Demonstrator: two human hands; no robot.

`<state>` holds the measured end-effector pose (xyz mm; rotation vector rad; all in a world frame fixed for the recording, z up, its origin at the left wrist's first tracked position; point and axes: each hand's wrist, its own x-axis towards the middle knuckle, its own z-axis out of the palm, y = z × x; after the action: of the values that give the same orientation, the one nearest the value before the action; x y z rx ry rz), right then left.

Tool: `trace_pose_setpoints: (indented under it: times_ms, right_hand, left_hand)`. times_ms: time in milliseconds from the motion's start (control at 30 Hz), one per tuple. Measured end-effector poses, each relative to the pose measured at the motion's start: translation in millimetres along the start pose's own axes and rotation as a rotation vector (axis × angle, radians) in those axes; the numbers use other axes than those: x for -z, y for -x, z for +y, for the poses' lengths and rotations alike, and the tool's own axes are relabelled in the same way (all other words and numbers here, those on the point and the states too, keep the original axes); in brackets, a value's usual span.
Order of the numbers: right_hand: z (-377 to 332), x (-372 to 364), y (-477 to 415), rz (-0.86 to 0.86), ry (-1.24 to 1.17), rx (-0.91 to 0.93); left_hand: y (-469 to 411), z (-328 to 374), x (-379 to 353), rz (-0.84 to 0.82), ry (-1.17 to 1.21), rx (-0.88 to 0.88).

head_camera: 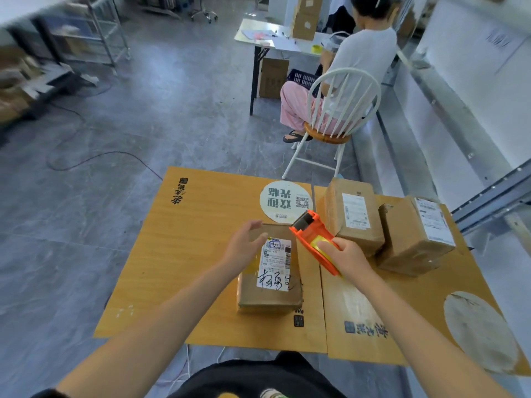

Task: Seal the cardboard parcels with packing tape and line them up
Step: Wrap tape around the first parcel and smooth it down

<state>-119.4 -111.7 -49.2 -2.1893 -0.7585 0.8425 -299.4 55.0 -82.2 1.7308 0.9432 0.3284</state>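
A cardboard parcel (270, 294) with a white shipping label and black handwriting lies on the left wooden table (178, 254). My left hand (244, 245) rests on the parcel's far left top, fingers spread. My right hand (344, 257) grips an orange tape dispenser (313, 234) with a yellow roll, held just right of the parcel's far end, nose pointing away. Two other labelled parcels (355, 214) (416, 234) stand side by side on the right table.
A second wooden table (373, 326) abuts the first on the right. A person sits on a white chair (339, 110) beyond the tables, at a desk (258, 35) with boxes. A cable (94, 159) lies on the grey floor to the left.
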Motion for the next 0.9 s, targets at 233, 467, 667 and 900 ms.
trace_pose_setpoints:
  times_ms: [233, 467, 667, 900]
  right_hand:
    - [-36.3, -0.9, 4.7, -0.104, -0.046, 0.123]
    - [-35.9, -21.6, -2.7, -0.197, 0.016, 0.176]
    - [-36.6, -33.7, -11.5, -0.301, 0.217, 0.107]
    - [-29.1, -31.6, -15.3, -0.399, 0.216, 0.102]
  left_hand:
    - [-18.0, 25.6, 5.0, 0.048, 0.082, -0.043]
    - [-12.3, 8.6, 3.4, 0.173, 0.033, -0.018]
    - [-7.8, -3.3, 8.4, 0.126, -0.036, -0.044]
    - [-15.7, 4.9, 22.8, 0.014, -0.054, -0.085]
